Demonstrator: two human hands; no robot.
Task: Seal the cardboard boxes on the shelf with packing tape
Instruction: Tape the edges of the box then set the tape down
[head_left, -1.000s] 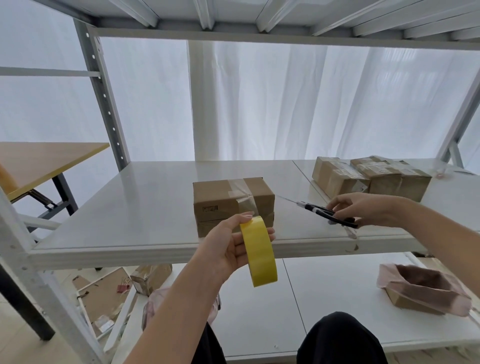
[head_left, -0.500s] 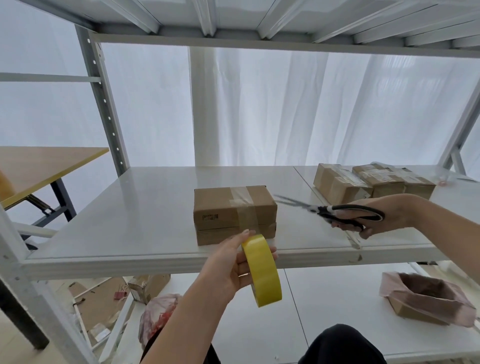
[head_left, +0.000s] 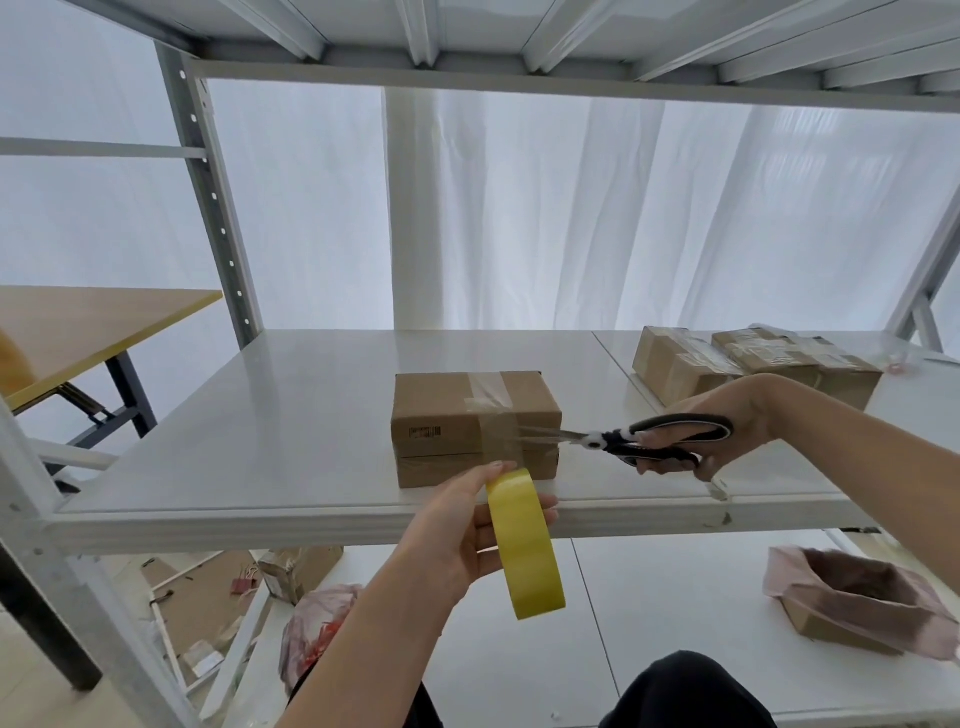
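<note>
A brown cardboard box (head_left: 441, 415) stands near the front of the white shelf (head_left: 291, 415), with a clear tape band running over its top and down its front. My left hand (head_left: 457, 535) grips a yellow tape roll (head_left: 524, 545) just below the shelf's front edge, a strip of tape stretching up to the box. My right hand (head_left: 727, 421) holds black-handled scissors (head_left: 644, 439) with the blades pointing left, their tips at the tape on the box's front right.
Two taped cardboard boxes (head_left: 748, 364) sit at the shelf's back right. On the lower shelf at right lies an open box with a pink bag (head_left: 857, 597). A wooden table (head_left: 78, 327) stands to the left. Cardboard scraps and a plastic bag (head_left: 311, 629) litter the floor.
My right hand picked the scissors up off the shelf and brought them left until the blades reached the tape at the box. The left hand kept hold of the roll.
</note>
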